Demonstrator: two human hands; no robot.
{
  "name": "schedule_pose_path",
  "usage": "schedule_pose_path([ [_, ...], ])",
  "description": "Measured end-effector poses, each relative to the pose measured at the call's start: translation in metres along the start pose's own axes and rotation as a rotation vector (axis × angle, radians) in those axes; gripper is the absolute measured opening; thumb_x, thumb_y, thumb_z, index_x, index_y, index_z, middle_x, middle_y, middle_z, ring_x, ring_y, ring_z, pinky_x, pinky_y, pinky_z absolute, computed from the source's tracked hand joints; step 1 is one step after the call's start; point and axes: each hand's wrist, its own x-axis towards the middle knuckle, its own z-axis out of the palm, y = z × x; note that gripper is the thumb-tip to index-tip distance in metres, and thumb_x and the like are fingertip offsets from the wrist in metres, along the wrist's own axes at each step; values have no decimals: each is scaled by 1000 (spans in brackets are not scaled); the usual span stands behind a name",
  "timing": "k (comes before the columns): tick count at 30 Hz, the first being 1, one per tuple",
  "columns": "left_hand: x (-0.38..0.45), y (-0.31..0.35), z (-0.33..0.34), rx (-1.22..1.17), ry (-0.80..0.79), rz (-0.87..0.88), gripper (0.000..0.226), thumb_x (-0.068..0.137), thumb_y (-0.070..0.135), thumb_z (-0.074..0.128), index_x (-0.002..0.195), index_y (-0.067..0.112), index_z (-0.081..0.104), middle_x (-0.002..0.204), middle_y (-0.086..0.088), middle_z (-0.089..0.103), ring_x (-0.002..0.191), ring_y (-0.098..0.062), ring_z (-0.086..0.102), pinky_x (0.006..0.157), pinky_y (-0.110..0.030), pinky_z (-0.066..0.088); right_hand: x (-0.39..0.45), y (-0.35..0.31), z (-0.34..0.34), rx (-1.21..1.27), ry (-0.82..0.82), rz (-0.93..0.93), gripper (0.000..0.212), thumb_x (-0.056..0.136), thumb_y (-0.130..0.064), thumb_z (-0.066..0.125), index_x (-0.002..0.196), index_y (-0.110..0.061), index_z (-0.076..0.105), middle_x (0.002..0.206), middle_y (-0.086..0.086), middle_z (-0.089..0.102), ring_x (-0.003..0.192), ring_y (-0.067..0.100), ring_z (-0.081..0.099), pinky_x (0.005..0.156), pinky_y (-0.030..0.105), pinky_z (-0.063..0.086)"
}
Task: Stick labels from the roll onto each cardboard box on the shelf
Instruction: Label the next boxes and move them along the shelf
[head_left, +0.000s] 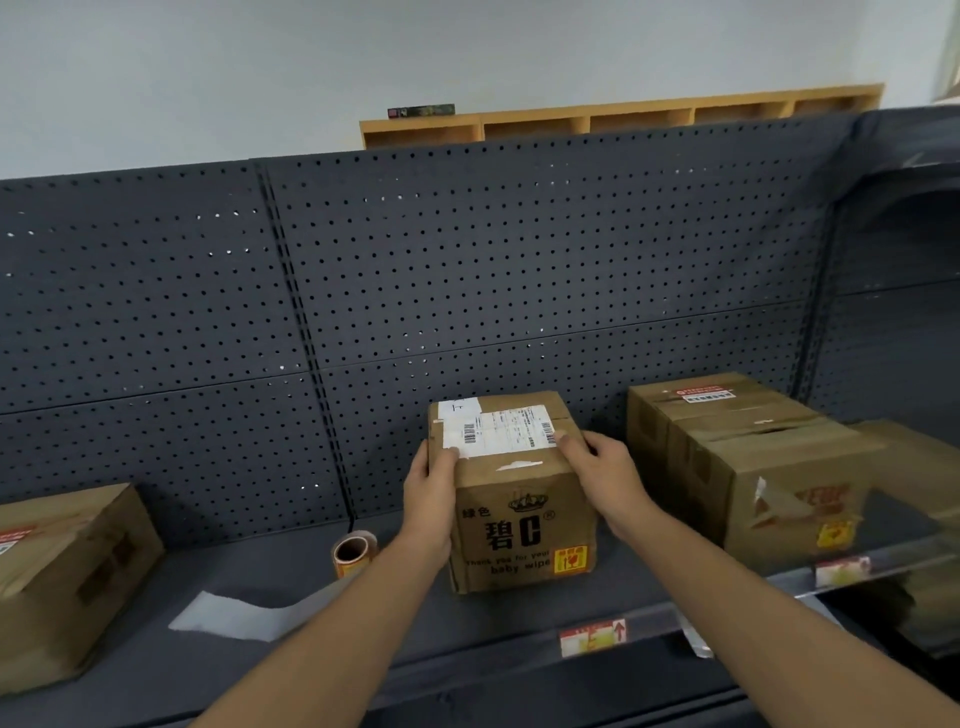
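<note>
The box (519, 488) stood near the shelf (291, 670) edge, bare shelf at nine o'clock. The left hand (428, 493) and right hand (605, 475) gripped its top corners, thumbs on top.

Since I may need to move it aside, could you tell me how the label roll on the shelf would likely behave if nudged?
The label roll is round and seems to lie on its side, so it would probably roll. It looks small and hollow, likely light.
</note>
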Motion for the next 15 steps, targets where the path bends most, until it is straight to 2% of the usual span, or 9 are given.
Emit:
schedule_pose_path([
  [3, -1, 1, 23, -1, -27, 23, 21, 100, 28, 57, 107, 43, 71, 113, 4, 77, 108, -23, 72, 98, -50, 58, 9, -5, -21, -74, 47, -45, 32, 100, -48, 59, 117, -25, 72, 103, -6, 76, 98, 14, 71, 89, 42, 62],
  [6, 1, -1, 46, 8, -58, 28, 20, 102, 28, 57, 106, 45, 68, 114, 5, 76, 108, -21, 71, 98, -48, 58, 21, -7, -44, -167, 74, -69, 32, 100, -49, 58, 115, -23, 71, 105, -4, 74, 100, 15, 69, 91, 43, 60],
  [8, 1, -2, 61, 24, -71, 26, 20, 102, 30, 56, 110, 43, 68, 114, 4, 75, 108, -22, 70, 98, -49, 58, 30, -9, -58, -204, 97, -69, 47, 100, -52, 57, 130, -16, 66, 116, -2, 72, 108, 17, 67, 96, 45, 58],
  [10, 4, -6, 76, 41, -82, 24, 20, 101, 33, 56, 115, 41, 68, 115, 4, 75, 108, -22, 70, 99, -52, 57, 37, -11, -71, -231, 130, -78, 60, 100, -51, 57, 146, -12, 55, 137, 1, 63, 125, 22, 59, 107, 45, 50],
  [11, 5, -7, 84, 50, -82, 24, 21, 101, 33, 55, 116, 42, 67, 116, 4, 74, 108, -21, 70, 99, -52, 57, 41, -11, -77, -249, 132, -91, 62, 102, -48, 57, 149, -10, 50, 141, 2, 59, 131, 24, 54, 111, 45, 46],
  [13, 5, -10, 97, 58, -76, 24, 20, 102, 32, 53, 116, 43, 64, 117, 5, 73, 108, -20, 69, 99, -49, 57, 49, -9, -89, -294, 115, -119, 55, 103, -44, 56, 144, -7, 55, 131, 5, 63, 126, 25, 57, 107, 45, 48],
  [15, 7, -12, 108, 63, -73, 20, 22, 103, 33, 53, 120, 42, 62, 118, 6, 72, 107, -19, 69, 98, -48, 57, 56, -7, -100, -323, 85, -127, 38, 105, -40, 55, 124, -10, 67, 108, 2, 69, 106, 23, 64, 92, 42, 55],
])
